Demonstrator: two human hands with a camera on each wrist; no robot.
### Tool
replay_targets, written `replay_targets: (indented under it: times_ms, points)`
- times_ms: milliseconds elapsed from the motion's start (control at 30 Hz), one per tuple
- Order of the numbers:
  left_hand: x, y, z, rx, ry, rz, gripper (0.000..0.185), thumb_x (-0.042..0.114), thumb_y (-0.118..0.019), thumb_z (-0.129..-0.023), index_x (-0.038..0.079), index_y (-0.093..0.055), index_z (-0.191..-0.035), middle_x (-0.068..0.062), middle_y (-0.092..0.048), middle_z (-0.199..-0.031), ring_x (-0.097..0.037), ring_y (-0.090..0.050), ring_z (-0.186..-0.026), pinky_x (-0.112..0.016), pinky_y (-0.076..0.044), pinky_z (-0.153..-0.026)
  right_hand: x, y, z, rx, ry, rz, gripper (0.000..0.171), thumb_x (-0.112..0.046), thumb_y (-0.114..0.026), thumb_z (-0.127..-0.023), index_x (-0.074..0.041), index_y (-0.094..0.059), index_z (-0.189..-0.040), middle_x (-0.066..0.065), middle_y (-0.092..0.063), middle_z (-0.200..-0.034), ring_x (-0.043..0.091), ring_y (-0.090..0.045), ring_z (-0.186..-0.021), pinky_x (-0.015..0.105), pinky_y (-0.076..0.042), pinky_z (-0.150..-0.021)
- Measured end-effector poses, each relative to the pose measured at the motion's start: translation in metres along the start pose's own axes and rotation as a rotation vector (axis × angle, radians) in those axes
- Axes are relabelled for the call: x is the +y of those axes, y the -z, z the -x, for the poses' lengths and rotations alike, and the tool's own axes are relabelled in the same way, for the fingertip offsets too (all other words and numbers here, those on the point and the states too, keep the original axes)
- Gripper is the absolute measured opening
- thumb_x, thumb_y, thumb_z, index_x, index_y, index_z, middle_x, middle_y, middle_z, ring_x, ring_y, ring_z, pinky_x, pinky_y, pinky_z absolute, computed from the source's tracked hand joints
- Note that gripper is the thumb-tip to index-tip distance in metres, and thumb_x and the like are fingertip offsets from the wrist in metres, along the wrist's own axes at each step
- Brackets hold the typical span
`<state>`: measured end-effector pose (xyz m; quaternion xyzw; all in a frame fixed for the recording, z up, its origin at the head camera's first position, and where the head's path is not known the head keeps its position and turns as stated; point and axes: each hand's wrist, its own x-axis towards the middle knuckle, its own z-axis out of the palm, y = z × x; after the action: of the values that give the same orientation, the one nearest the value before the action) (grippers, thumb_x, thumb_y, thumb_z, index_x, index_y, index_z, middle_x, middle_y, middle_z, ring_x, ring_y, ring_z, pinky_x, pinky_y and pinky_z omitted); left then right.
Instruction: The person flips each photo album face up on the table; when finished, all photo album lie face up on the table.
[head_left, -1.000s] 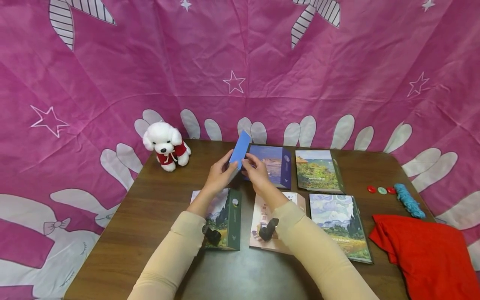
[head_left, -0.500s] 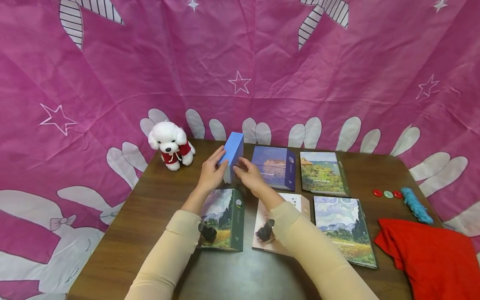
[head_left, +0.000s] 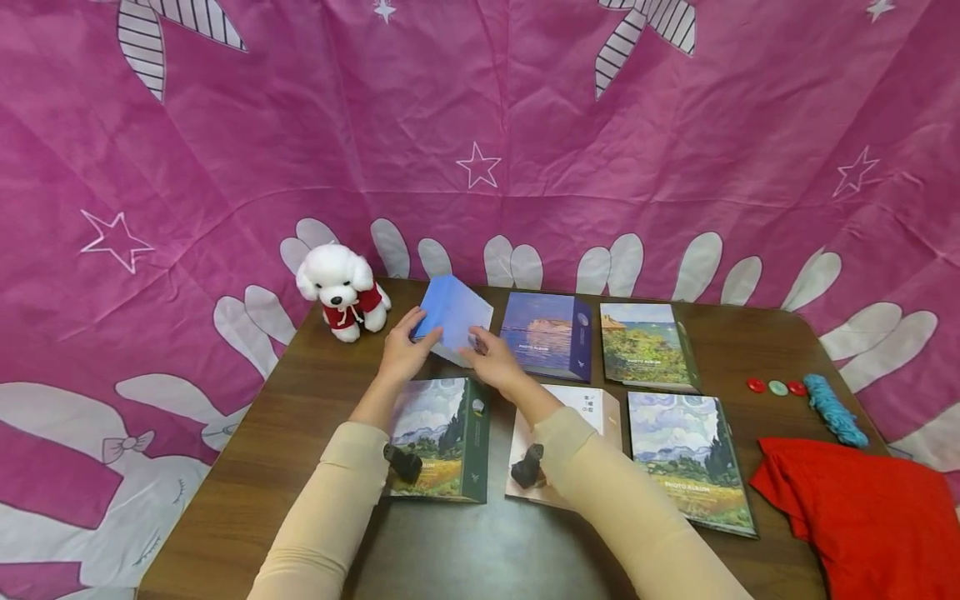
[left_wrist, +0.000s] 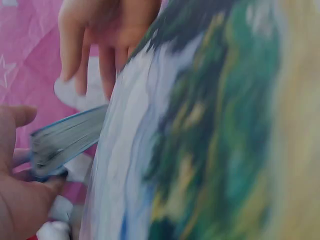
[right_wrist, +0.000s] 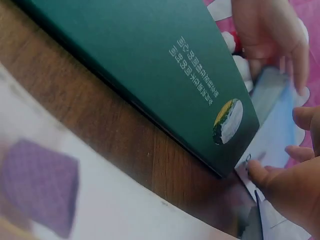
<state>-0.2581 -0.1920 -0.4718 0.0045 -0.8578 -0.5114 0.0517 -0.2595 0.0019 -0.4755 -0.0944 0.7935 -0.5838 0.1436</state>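
Observation:
A thick light-blue photo album [head_left: 453, 315] stands tilted at the back of the table, behind the green album [head_left: 427, 437]. My left hand [head_left: 405, 348] grips its left side; in the left wrist view the end of its page block [left_wrist: 70, 137] shows between thumb and fingers. My right hand [head_left: 492, 364] is at the album's lower right, fingers loosely extended by the pale cover. Seen from the left wrist, that right hand [left_wrist: 107, 40] hangs with straight fingers above the album. The right wrist view has the thumb [right_wrist: 257, 172] close to the cover's edge.
A purple album [head_left: 543, 333], a garden-picture album [head_left: 645, 346], a pink album [head_left: 592, 408] and a landscape album [head_left: 690, 458] lie to the right. A white toy dog [head_left: 337, 283] sits back left. Red cloth [head_left: 855, 508], blue yarn [head_left: 834, 412] and small discs [head_left: 777, 388] are far right.
The blue album has moved left, away from the purple album, and turned so its pale cover shows more. Both hands have shifted left, and the right hand's fingers have loosened.

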Motion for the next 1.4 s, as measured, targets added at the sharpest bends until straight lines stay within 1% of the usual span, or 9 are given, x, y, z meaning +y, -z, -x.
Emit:
replay_targets:
  times_ms: [133, 233, 333, 500, 633, 733, 967, 1100, 1400]
  points:
    - [-0.006, 0.003, 0.0, -0.175, 0.13, -0.019, 0.079, 0.044, -0.057, -0.101, 0.005, -0.023, -0.161, -0.018, -0.025, -0.165, -0.036, -0.024, -0.151, -0.052, -0.025, -0.12, 0.001, 0.003, 0.002, 0.024, 0.026, 0.056, 0.054, -0.024, -0.061, -0.103, -0.01, -0.046, -0.152, 0.021, -0.045, -0.153, 0.036, -0.04, -0.143, 0.051, -0.037, -0.114]
    - [-0.005, 0.002, 0.001, -0.231, 0.144, -0.028, 0.081, 0.044, -0.055, -0.102, 0.004, -0.017, -0.162, -0.021, -0.022, -0.165, -0.037, -0.021, -0.151, -0.053, -0.023, -0.121, 0.002, 0.008, 0.003, 0.032, 0.042, 0.038, 0.054, -0.024, -0.06, -0.103, -0.007, -0.045, -0.152, 0.022, -0.045, -0.153, 0.037, -0.04, -0.143, 0.051, -0.036, -0.115]
    - [-0.002, -0.002, 0.002, -0.188, 0.104, -0.047, 0.079, 0.04, -0.057, -0.102, 0.001, -0.021, -0.16, -0.022, -0.026, -0.163, -0.037, -0.025, -0.15, -0.051, -0.024, -0.121, 0.003, 0.015, 0.007, 0.05, 0.047, -0.015, 0.057, -0.027, -0.059, -0.104, -0.007, -0.041, -0.154, 0.017, -0.043, -0.156, 0.034, -0.038, -0.145, 0.048, -0.035, -0.116]
    - [0.01, -0.01, 0.002, -0.057, -0.031, -0.093, 0.071, 0.035, -0.061, -0.1, 0.0, -0.033, -0.156, -0.02, -0.032, -0.161, -0.036, -0.031, -0.148, -0.046, -0.026, -0.121, 0.004, 0.031, 0.015, 0.152, 0.087, -0.083, 0.06, -0.03, -0.059, -0.104, -0.007, -0.039, -0.155, 0.015, -0.045, -0.155, 0.03, -0.04, -0.145, 0.042, -0.035, -0.117]
    - [0.022, -0.019, 0.004, -0.021, -0.104, -0.06, 0.067, 0.033, -0.064, -0.099, 0.003, -0.04, -0.154, -0.019, -0.035, -0.16, -0.036, -0.032, -0.148, -0.046, -0.027, -0.121, 0.006, 0.048, 0.021, 0.253, 0.12, -0.116, 0.058, -0.028, -0.06, -0.103, -0.005, -0.042, -0.152, 0.018, -0.048, -0.151, 0.029, -0.043, -0.143, 0.038, -0.037, -0.116]
    - [0.029, -0.027, 0.005, -0.024, -0.134, -0.037, 0.064, 0.031, -0.064, -0.099, 0.004, -0.043, -0.153, -0.018, -0.038, -0.159, -0.034, -0.032, -0.148, -0.046, -0.026, -0.121, 0.006, 0.062, 0.025, 0.308, 0.127, -0.124, 0.057, -0.027, -0.061, -0.102, -0.004, -0.043, -0.151, 0.018, -0.049, -0.15, 0.028, -0.044, -0.142, 0.037, -0.038, -0.115]
    - [0.038, -0.046, 0.007, -0.072, -0.148, -0.036, 0.06, 0.033, -0.063, -0.1, 0.007, -0.046, -0.151, -0.016, -0.041, -0.157, -0.033, -0.033, -0.147, -0.048, -0.026, -0.12, 0.002, 0.096, 0.04, 0.354, 0.107, -0.149, 0.057, -0.03, -0.057, -0.105, -0.008, -0.04, -0.154, 0.014, -0.046, -0.152, 0.027, -0.041, -0.144, 0.038, -0.037, -0.116]
    - [0.043, -0.056, 0.007, -0.104, -0.166, -0.005, 0.06, 0.035, -0.061, -0.101, 0.008, -0.045, -0.152, -0.015, -0.041, -0.157, -0.033, -0.032, -0.148, -0.048, -0.026, -0.121, 0.005, 0.114, 0.045, 0.384, 0.101, -0.162, 0.056, -0.032, -0.055, -0.105, -0.011, -0.039, -0.155, 0.012, -0.046, -0.153, 0.027, -0.041, -0.143, 0.039, -0.037, -0.116]
    - [0.05, -0.075, 0.007, -0.112, -0.183, 0.003, 0.058, 0.033, -0.061, -0.101, 0.005, -0.046, -0.151, -0.016, -0.043, -0.156, -0.033, -0.035, -0.147, -0.046, -0.027, -0.121, 0.018, 0.139, 0.05, 0.492, 0.062, -0.184, 0.056, -0.028, -0.058, -0.104, -0.008, -0.04, -0.154, 0.015, -0.048, -0.15, 0.026, -0.043, -0.141, 0.035, -0.036, -0.116]
